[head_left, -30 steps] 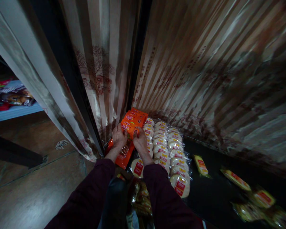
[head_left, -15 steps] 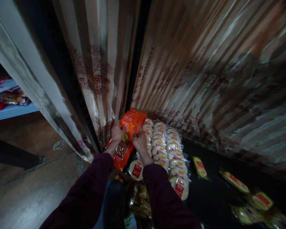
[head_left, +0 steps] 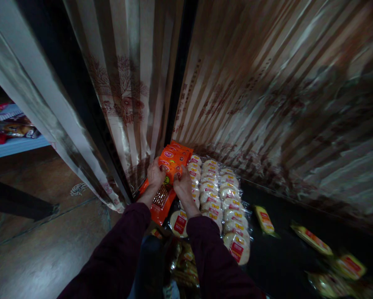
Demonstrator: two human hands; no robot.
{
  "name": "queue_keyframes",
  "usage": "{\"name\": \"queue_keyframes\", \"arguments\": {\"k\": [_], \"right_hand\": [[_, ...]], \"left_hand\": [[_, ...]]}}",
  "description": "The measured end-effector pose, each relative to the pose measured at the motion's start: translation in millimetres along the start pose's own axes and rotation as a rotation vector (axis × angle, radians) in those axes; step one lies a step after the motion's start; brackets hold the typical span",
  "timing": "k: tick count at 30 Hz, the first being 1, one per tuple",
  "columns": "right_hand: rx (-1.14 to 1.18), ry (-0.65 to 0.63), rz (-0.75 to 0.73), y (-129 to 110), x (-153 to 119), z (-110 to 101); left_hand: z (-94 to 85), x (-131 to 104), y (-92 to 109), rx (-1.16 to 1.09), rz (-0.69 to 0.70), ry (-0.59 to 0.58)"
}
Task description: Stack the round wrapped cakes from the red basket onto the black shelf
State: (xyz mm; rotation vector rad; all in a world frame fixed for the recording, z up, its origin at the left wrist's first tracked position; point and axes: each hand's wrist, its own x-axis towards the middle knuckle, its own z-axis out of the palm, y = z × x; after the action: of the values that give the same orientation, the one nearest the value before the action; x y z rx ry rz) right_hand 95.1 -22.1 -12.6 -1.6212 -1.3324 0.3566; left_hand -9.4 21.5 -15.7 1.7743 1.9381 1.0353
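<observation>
Orange snack packets (head_left: 173, 158) lie overlapped in the corner of a dark shelf, the front one with a clear window over brown sticks. My left hand (head_left: 156, 174) grips the left edge of the front packet, thumb on top. At its right edge my right hand (head_left: 182, 182) holds the same packet, thumb also on top. Just right of it, round white crackers in clear wrappers (head_left: 210, 187) stand in overlapping rows. One round cracker packet (head_left: 178, 223) lies flat below my right hand.
Pleated printed curtains (head_left: 236, 83) hang behind, with a dark post (head_left: 181, 62) between them. Small yellow packets (head_left: 265, 220) lie on the black surface (head_left: 267, 257) at right. Wrapped goods (head_left: 184, 259) sit below my forearms. A blue-edged shelf (head_left: 18, 147) is at far left.
The view has shifted slightly, so the crackers and yellow packets appear a little farther right. Both hands keep their hold on the orange packet.
</observation>
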Motion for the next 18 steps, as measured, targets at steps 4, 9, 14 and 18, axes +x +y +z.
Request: {"name": "queue_keyframes", "arguments": {"k": [4, 9, 14, 18], "right_hand": [[-0.023, -0.002, -0.02, 1.0, -2.1, -0.8], [-0.026, 0.011, -0.02, 2.9, -1.6, -0.8], [-0.062, 0.003, -0.037, 6.0, 7.9, -0.9], [-0.102, -0.012, -0.058, 9.7, 18.3, -0.4]], "left_hand": [[0.2, -0.2, -1.5, 0.028, 0.004, 0.008], [-1.4, 4.7, -0.4, 0.039, -0.017, -0.024], [-3.9, 8.6, 6.4, 0.128, 0.043, -0.024], [-2.6, 6.3, 8.4, 0.176, 0.078, -0.017]]}}
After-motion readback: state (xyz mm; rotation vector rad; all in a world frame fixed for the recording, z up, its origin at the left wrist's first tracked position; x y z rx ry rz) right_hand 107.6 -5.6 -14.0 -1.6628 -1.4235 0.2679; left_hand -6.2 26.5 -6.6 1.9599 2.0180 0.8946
